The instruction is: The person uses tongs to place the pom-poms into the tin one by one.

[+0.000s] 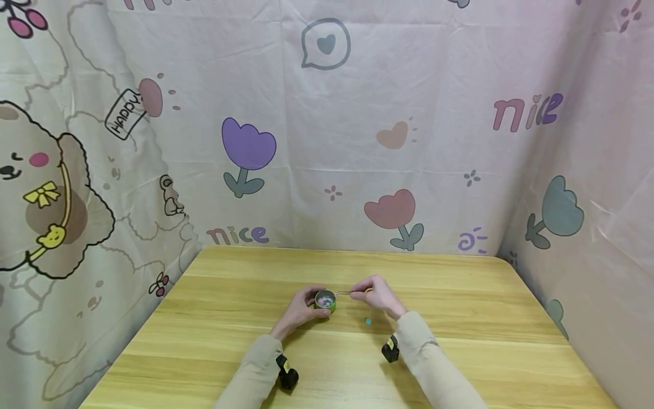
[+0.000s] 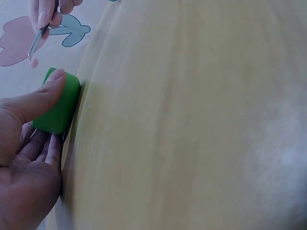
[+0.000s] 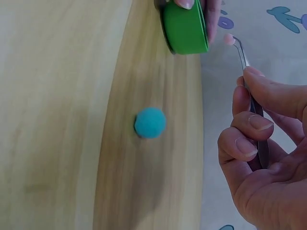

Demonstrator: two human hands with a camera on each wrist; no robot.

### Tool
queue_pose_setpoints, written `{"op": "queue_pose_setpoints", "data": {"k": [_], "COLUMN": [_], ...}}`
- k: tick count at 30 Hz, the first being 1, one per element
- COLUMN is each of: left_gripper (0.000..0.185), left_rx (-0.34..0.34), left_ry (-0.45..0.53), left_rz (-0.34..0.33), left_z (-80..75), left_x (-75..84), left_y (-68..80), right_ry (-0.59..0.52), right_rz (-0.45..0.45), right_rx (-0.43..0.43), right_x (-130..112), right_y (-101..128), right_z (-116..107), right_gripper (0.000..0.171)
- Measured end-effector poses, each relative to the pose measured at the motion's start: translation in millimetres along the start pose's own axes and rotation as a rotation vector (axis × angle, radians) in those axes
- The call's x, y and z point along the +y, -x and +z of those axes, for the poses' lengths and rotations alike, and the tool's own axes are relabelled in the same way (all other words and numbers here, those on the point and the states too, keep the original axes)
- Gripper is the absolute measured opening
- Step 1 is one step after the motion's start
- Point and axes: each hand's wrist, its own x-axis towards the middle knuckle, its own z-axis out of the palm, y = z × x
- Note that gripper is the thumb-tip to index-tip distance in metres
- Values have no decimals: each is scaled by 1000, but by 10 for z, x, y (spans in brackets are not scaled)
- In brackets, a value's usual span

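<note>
My left hand holds a small round green tin upright on the table, thumb on the near side and fingers round the far side. Inside it a silvery interior and some small pale bits show in the head view. Between thumb and fingers of my right hand are bent-tip tweezers. A small pale pink ball is pinched at their tip, just above and to the right of the tin's rim. A small blue-green ball lies on the table below my right hand.
The wood-grain table ends at a patterned cloth hung behind it and along both sides. Black wrist camera mounts sit on both sleeves, close over the tabletop.
</note>
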Motion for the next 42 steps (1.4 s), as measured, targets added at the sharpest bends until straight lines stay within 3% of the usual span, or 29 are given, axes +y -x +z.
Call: {"op": "queue_pose_setpoints", "data": {"k": [8, 15, 42], "left_gripper": [68, 67, 67], "left_rx": [-9, -11, -9], "left_ry": [-39, -11, 15], "left_rz": [106, -2, 4], "left_z": [-16, 3, -15], "left_x": [-32, 0, 10], "left_y": [16, 9, 2], "right_ry": [30, 27, 17], "right_rz": [5, 9, -18], "right_rx": [18, 15, 49], "right_x": [-28, -55, 61], "right_y": [-47, -73, 50], "right_z": [84, 120, -6], "right_gripper": [12, 13, 13]}}
